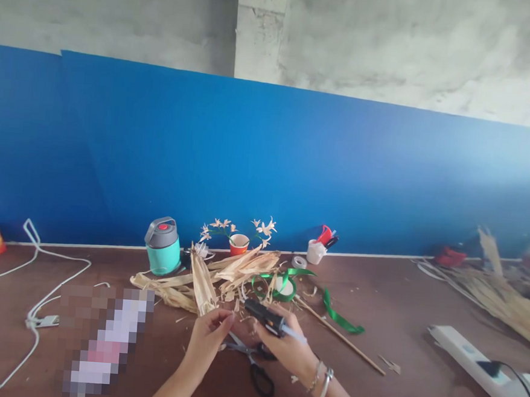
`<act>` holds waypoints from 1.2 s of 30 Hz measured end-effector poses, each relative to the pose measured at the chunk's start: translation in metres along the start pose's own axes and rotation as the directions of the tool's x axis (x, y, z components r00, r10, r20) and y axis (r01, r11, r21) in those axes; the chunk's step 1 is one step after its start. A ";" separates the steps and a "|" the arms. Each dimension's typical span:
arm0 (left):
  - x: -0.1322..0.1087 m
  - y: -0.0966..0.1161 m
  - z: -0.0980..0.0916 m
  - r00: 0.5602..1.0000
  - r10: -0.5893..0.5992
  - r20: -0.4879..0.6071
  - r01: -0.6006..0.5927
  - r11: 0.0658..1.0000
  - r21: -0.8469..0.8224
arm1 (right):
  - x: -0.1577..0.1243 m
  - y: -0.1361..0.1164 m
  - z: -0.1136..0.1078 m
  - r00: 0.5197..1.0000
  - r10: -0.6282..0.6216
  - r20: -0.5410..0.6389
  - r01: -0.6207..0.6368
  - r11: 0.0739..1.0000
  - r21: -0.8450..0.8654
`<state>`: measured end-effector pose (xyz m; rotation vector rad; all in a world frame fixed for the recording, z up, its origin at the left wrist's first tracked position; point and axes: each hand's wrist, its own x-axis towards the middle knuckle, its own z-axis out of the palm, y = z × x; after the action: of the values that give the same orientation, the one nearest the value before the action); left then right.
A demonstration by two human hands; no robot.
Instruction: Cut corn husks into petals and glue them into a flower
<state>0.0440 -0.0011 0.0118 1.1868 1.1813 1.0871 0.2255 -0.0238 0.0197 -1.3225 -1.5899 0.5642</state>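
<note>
My right hand is wrapped round a black glue gun, with a pale glue stick jutting from its back end. The nozzle points up and left. My left hand is closed, thumb and index finger pinched together; what lies between them is too small or hidden to name. Just beyond it a dried corn husk rises, its lower end meeting the hand; whether it is held I cannot tell. Scissors with black handles lie on the table between the hands, partly covered by the right.
More husks, green ribbon and a thin stick lie ahead. Behind stand a teal container, an orange cup by small flowers, and a white cup. A power strip sits right, a white cable left.
</note>
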 end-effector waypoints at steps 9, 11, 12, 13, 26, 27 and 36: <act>0.005 -0.005 -0.002 1.000 0.010 0.022 -0.010 1.000 -0.004 | -0.006 -0.009 0.010 0.989 -0.090 0.121 0.106 0.986 -0.131; 0.005 -0.003 -0.002 0.999 0.039 0.030 -0.039 0.999 0.018 | -0.007 -0.007 0.010 0.989 -0.091 0.118 0.107 0.985 -0.137; 0.004 -0.002 -0.002 0.998 0.059 0.033 -0.060 0.998 0.028 | -0.007 -0.006 0.011 0.988 -0.088 0.127 0.106 0.984 -0.141; 0.003 -0.001 -0.002 0.996 0.078 0.032 -0.079 0.996 0.039 | -0.007 -0.006 0.011 0.987 -0.082 0.141 0.102 0.984 -0.144; 0.006 -0.012 -0.006 0.994 0.103 0.028 -0.105 0.989 0.102 | -0.007 -0.007 0.010 0.981 -0.082 0.176 0.109 0.983 -0.151; 0.006 -0.011 -0.006 0.994 0.103 0.023 -0.105 0.989 0.102 | -0.007 -0.007 0.010 0.982 -0.076 0.173 0.104 0.983 -0.154; 0.004 -0.007 -0.005 0.996 0.085 0.028 -0.088 0.989 0.117 | -0.006 -0.012 0.008 0.979 -0.088 0.184 0.113 0.986 -0.125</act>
<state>0.0390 0.0026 0.0046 1.3493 1.1989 1.0771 0.2121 -0.0312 0.0233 -1.3114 -1.8587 0.5315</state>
